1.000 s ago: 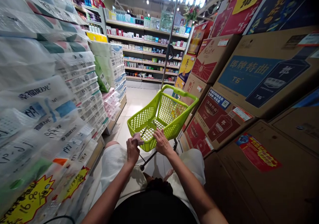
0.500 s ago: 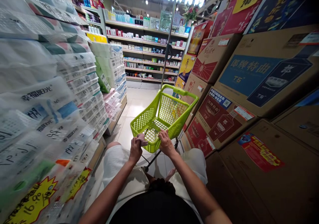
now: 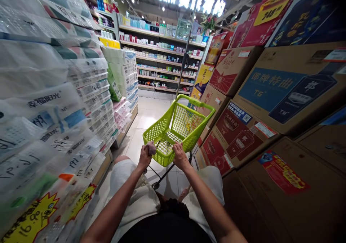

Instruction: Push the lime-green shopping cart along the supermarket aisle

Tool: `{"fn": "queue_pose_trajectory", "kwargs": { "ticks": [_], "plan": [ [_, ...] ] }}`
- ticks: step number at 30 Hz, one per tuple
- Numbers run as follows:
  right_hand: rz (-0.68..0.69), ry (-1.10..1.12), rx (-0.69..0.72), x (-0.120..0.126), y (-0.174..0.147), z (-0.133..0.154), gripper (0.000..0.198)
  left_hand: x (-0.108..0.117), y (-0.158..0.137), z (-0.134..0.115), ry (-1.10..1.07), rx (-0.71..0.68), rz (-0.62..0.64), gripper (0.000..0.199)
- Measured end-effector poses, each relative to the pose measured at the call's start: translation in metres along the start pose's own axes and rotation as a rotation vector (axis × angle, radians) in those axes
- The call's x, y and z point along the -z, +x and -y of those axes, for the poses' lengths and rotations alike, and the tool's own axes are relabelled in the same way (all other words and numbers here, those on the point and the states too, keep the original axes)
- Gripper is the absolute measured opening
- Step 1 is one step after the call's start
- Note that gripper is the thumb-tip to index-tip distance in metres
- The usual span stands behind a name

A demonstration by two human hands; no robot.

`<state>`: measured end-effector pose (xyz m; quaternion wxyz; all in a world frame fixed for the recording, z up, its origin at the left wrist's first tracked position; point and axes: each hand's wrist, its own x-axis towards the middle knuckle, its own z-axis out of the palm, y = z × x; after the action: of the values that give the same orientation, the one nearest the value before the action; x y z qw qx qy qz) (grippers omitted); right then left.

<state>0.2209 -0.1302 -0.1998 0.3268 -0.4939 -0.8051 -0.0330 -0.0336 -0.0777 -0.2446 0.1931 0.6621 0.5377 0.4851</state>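
A lime-green plastic shopping cart (image 3: 162, 159) stands in front of me, tilted in the view, with its lattice basket facing up. My left hand (image 3: 145, 157) is closed round a crumpled greyish-pink cloth (image 3: 151, 148) at the basket's near left corner. The cloth lies against or just over the rim; I cannot tell whether it touches. My right hand (image 3: 180, 156) is closed over the near rim of the basket, its fingers curled on the edge. A few small dark bits show through or on the basket floor, too small to name.
Wrapped tissue packs (image 3: 48, 102) with yellow price signs (image 3: 35, 217) are stacked close on the left. Cardboard cartons (image 3: 270, 88) rise close on the right. A tiled floor (image 3: 147, 108) leads to shelves (image 3: 159, 59) of small boxes, and a thin pole (image 3: 186, 52) stands beyond the cart.
My left hand and the cloth have shifted slightly left and up along the rim. My right hand stays on the rim. The view has tilted up a little.
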Motion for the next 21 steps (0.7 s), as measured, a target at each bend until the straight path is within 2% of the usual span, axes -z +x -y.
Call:
{"fn": "queue_pose_trajectory", "kwargs": {
  "ticks": [2,4,7,9,11,13,15,17,19,21],
  "plan": [
    [-0.007,-0.003,-0.002,0.003,-0.004,-0.002,0.053,0.01,0.012,0.002,0.007,0.082,-0.014,0.054],
    [-0.01,-0.011,0.006,0.005,-0.007,-0.005,0.052,0.026,0.038,0.005,0.047,0.215,-0.074,0.06],
    [-0.022,-0.035,0.013,0.002,-0.008,-0.006,0.051,0.038,0.064,0.004,0.069,0.268,-0.102,0.063],
    [-0.046,-0.054,-0.001,-0.002,-0.008,-0.005,0.049,0.028,0.054,-0.002,0.06,0.237,-0.132,0.056],
    [-0.072,-0.075,-0.029,-0.006,-0.007,-0.003,0.047,0.009,0.022,-0.01,0.027,0.173,-0.187,0.044],
    [-0.087,-0.092,-0.051,-0.008,-0.007,0.0,0.044,-0.011,-0.015,-0.017,-0.048,0.095,-0.171,0.036],
    [-0.085,-0.097,-0.057,-0.006,-0.007,0.002,0.042,-0.024,-0.041,-0.023,-0.105,0.131,-0.199,0.027],
    [-0.076,-0.085,-0.058,-0.003,-0.008,0.004,0.043,-0.028,-0.047,-0.028,-0.136,0.24,-0.307,0.023],
    [-0.079,-0.061,-0.071,-0.001,-0.009,0.007,0.044,-0.026,-0.037,-0.031,-0.161,0.324,-0.406,0.026],
    [-0.093,-0.038,-0.101,-0.002,-0.011,0.011,0.044,-0.023,-0.02,-0.035,-0.188,0.362,-0.423,0.027]
  ]
}}
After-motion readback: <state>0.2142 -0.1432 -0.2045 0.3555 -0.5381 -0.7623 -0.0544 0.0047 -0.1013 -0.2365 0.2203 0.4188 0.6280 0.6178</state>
